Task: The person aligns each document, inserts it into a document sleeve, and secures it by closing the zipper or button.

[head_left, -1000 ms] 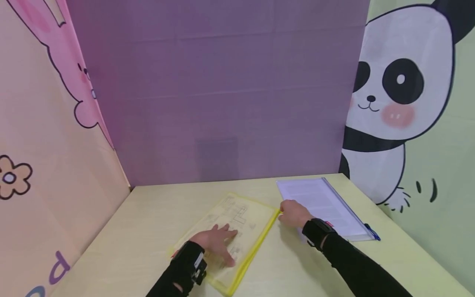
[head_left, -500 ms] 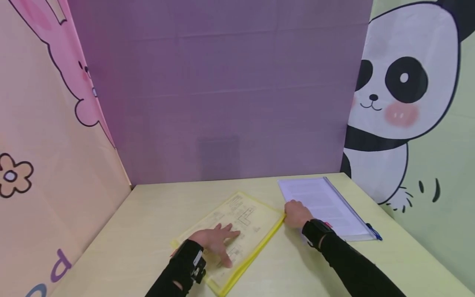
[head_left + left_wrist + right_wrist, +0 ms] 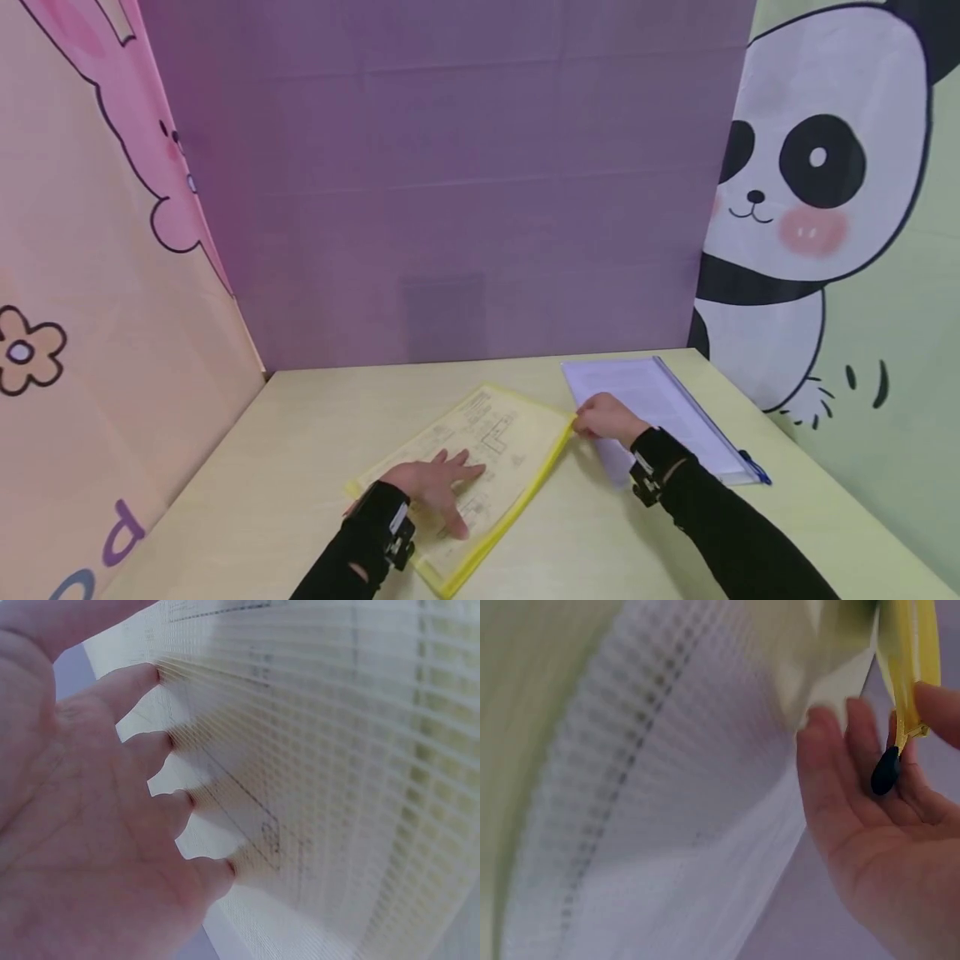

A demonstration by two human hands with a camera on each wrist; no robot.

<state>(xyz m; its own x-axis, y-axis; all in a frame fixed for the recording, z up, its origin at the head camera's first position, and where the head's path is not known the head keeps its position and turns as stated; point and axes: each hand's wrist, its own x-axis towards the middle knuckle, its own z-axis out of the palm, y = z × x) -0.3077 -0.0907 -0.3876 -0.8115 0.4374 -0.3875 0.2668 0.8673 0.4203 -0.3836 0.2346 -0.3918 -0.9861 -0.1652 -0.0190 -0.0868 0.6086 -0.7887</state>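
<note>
A yellow mesh zip pouch (image 3: 517,442) with printed sheets inside lies slanted on the table. My left hand (image 3: 435,487) rests on it with fingers spread; in the left wrist view the fingertips (image 3: 217,876) press against its mesh. At the pouch's far right corner, my right hand (image 3: 606,417) pinches the yellow zip edge. In the right wrist view the thumb and fingers are at the end of that zip edge (image 3: 909,667). A dark zipper pull (image 3: 886,771) dangles there, in front of the curled fingers.
A white zip pouch (image 3: 645,387) holding printed paper lies at the back right, partly behind my right hand. Its dark blue pull (image 3: 753,468) is at the near right corner. A purple backdrop (image 3: 465,208) stands along the table's (image 3: 315,442) far edge, with printed walls either side.
The yellow pouch's far right corner has shifted slightly right and up, held by my right hand. My right wrist has turned and risen a little. My left hand stays nearly still.
</note>
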